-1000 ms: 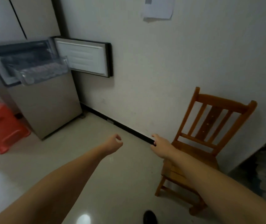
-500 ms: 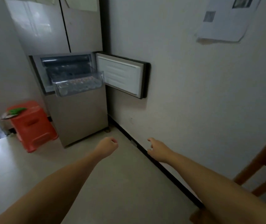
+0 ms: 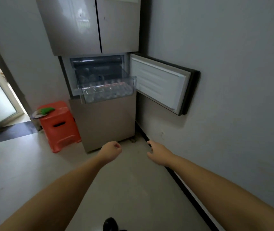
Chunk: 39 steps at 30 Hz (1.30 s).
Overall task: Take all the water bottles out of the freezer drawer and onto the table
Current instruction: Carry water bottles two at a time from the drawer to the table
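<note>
While both empty, left hand (image 3: 111, 151) fisted, right hand (image 3: 158, 152) spread, water bottles (image 3: 107, 90) well beyond.

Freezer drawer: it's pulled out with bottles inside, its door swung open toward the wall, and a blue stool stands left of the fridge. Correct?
Not quite. The head view shows the stool is orange-red, not blue. The rest holds: the freezer drawer is pulled out with bottles inside, and the door is swung open toward the wall.

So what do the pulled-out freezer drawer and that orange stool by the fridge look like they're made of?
The freezer drawer looks like clear, glossy plastic: the bottles show through its front. The orange stool seems moulded plastic with a slight sheen, one uniform colour with a slot handle.
</note>
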Available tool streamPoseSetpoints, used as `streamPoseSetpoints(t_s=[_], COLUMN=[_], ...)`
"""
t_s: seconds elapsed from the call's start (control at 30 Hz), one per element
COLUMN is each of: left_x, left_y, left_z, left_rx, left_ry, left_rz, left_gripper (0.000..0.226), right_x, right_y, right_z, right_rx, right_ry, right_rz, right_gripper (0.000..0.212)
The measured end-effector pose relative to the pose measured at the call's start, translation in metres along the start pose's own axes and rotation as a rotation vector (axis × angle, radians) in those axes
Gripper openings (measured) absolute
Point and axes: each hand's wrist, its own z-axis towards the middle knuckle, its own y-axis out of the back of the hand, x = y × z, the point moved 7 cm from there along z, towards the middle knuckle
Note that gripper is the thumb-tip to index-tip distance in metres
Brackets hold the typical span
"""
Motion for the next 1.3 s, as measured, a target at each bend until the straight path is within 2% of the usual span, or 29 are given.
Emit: streamPoseSetpoints(t_s=[0.33, 0.63, 0.8, 0.93, 1.03, 1.17, 1.3], left_x=[-0.017, -0.009, -0.013, -0.032, -0.052, -0.064, -0.037], left_y=[0.101, 0.158, 0.192, 0.217, 0.233, 0.260, 0.273], left_z=[0.200, 0.309, 0.375, 0.438, 0.486, 0.551, 0.585], left_rx=[0.003, 0.000, -0.059, -0.107, -0.129, -0.200, -0.255], left_ry=[-0.102, -0.092, -0.078, -0.091, -0.082, -0.033, 0.089], left_rz=[0.073, 0.026, -0.028, -0.126, -0.152, -0.151, -0.164], left_gripper=[0.023, 0.026, 0.025, 0.022, 0.021, 0.026, 0.031], right_x=[0.042, 0.079, 0.104, 0.128, 0.147, 0.164, 0.168], right_y=[0.076, 0.097, 0.123, 0.154, 0.184, 0.212, 0.204], right_z=[0.198, 0.336, 0.424, 0.496, 0.547, 0.618, 0.666], right_rx=[-0.092, -0.067, -0.083, -0.208, -0.286, -0.243, -0.169], right_ry=[-0.022, 0.019, 0.118, 0.256, 0.320, 0.375, 0.380], right_rz=[0.108, 0.070, 0.071, 0.071, 0.049, 0.003, 0.006], right_gripper=[0.057, 0.056, 0.050, 0.028, 0.026, 0.030, 0.030])
